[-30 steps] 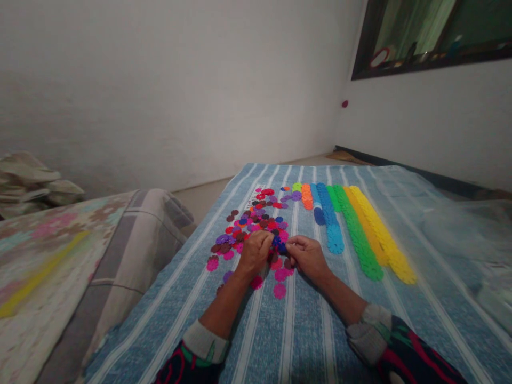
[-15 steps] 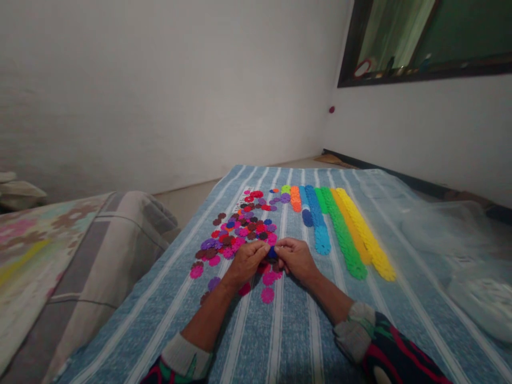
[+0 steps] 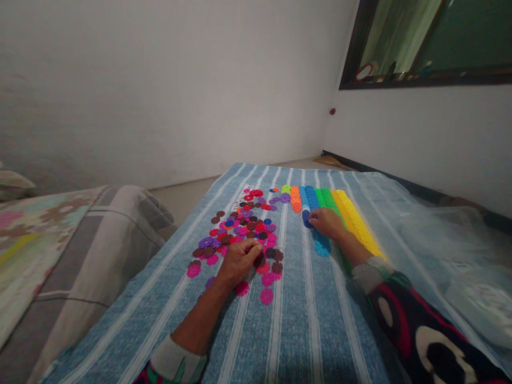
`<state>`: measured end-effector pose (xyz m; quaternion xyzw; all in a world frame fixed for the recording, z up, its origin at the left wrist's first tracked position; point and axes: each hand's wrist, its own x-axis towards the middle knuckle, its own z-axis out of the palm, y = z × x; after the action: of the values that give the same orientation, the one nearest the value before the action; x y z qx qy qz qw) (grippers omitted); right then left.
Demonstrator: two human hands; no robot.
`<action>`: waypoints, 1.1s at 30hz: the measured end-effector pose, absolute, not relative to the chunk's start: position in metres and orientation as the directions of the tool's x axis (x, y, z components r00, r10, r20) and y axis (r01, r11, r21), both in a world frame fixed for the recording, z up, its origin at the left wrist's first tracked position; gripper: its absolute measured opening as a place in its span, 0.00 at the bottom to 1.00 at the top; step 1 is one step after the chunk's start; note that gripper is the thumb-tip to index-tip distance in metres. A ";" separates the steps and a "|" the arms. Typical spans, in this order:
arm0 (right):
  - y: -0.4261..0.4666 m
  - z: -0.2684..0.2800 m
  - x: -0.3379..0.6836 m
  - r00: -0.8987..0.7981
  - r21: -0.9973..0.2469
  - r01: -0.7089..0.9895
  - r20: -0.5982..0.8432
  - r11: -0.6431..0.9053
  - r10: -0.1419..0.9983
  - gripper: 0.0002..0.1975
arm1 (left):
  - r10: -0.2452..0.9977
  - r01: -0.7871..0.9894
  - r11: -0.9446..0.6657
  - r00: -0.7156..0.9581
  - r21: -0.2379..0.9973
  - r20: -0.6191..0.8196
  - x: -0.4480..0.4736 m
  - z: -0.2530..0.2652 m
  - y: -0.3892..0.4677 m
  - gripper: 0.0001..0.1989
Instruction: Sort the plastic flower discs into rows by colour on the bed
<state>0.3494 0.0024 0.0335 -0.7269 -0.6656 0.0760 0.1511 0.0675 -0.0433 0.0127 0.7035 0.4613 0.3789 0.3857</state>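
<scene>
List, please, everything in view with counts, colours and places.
Striped cloth: one, blue-white, under the discs.
Loose discs: many, mostly pink, red, brown and purple, centre.
Disc rows: several, yellow, green, blue, orange, right of these.
Dark blue discs: count unclear, among the rows.
Clear plastic: count unclear, translucent, right side.
Patterned fabric: count unclear, floral and grey, left.
Window: one, dark-framed, upper right.
Walls: two, whitish, behind.
Left hand: one, over loose discs.
Right hand: one, at dark blue discs.
Sleeves: two, dark patterned, bottom.

Left hand (image 3: pixel 241 260): fingers (image 3: pixel 253 246) curled
Right hand (image 3: pixel 325 221): fingers bent, farther forward than the left (forearm (image 3: pixel 356 249) slanting inward)
</scene>
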 end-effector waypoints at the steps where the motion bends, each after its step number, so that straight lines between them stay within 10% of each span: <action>1: 0.004 0.034 0.350 0.104 -0.296 0.952 0.074 -0.078 0.992 0.11 | 0.942 0.367 -0.280 0.285 0.887 0.179 0.067 0.012 -0.043 0.15; 21: -0.015 0.028 0.333 0.169 -0.317 0.943 0.203 -0.099 0.964 0.13 | 0.945 0.617 -0.266 0.013 0.741 0.328 0.040 0.008 -0.025 0.14; 33: -0.062 -0.006 0.237 -0.150 -0.630 0.739 0.193 0.239 0.970 0.12 | 0.777 0.779 -0.561 0.378 0.280 0.504 0.047 -0.009 -0.007 0.15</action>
<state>0.2367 -0.0617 -0.0056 -0.5838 -0.7317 0.1987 0.2904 0.0472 -0.0075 -0.0085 0.8301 0.4685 0.3025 -0.0019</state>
